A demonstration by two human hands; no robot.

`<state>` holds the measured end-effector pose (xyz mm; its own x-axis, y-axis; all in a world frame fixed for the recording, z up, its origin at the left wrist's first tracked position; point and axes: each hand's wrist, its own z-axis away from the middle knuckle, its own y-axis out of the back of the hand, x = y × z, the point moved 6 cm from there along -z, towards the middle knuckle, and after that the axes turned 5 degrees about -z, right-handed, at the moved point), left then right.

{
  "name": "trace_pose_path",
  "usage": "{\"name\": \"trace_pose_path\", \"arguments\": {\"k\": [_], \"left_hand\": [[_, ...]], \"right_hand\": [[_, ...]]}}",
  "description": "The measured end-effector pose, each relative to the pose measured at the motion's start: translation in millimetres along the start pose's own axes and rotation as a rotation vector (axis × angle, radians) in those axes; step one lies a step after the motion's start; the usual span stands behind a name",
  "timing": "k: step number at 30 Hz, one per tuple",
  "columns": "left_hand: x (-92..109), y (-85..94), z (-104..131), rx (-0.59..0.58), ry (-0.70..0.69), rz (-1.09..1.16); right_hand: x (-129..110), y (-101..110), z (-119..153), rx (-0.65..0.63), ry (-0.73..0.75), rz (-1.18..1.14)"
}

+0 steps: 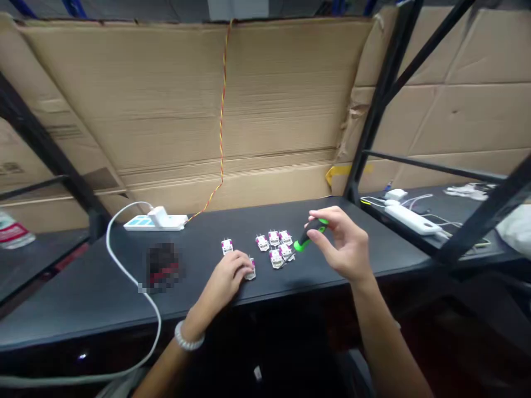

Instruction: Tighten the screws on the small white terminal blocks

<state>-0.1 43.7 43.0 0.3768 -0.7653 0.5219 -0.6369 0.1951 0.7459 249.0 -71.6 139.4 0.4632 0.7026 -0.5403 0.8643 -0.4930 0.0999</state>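
My right hand [338, 240] grips a black and green screwdriver [310, 233] between thumb and fingers, its shaft slanting down to the left beside a group of small white and magenta parts [274, 239]. My left hand [229, 275] rests low over the dark table, its fingertips on a similar white and magenta part [251, 269], which they partly cover. Just above the left hand lies another such part [227, 246], with thin prongs at its top.
On the table [199, 298], a white power strip [141, 223] with a plug and white cable [124, 271] lies left, near a blurred dark object [163, 266]. A twisted red-yellow wire [223, 110] hangs before cardboard. Black metal posts [379, 105] stand at both sides.
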Motion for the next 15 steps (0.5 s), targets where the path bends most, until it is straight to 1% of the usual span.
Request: {"name": "trace_pose_path", "arguments": {"k": [6, 15], "left_hand": [[2.4, -2.1, 1.4, -0.023, -0.022, -0.071], [6.8, -5.8, 2.5, -0.03, -0.083, -0.119]], "right_hand": [[-0.9, -0.7, -0.6, -0.007, 0.005, -0.007], [1.4, -1.3, 1.0, -0.007, -0.001, 0.009]]}}
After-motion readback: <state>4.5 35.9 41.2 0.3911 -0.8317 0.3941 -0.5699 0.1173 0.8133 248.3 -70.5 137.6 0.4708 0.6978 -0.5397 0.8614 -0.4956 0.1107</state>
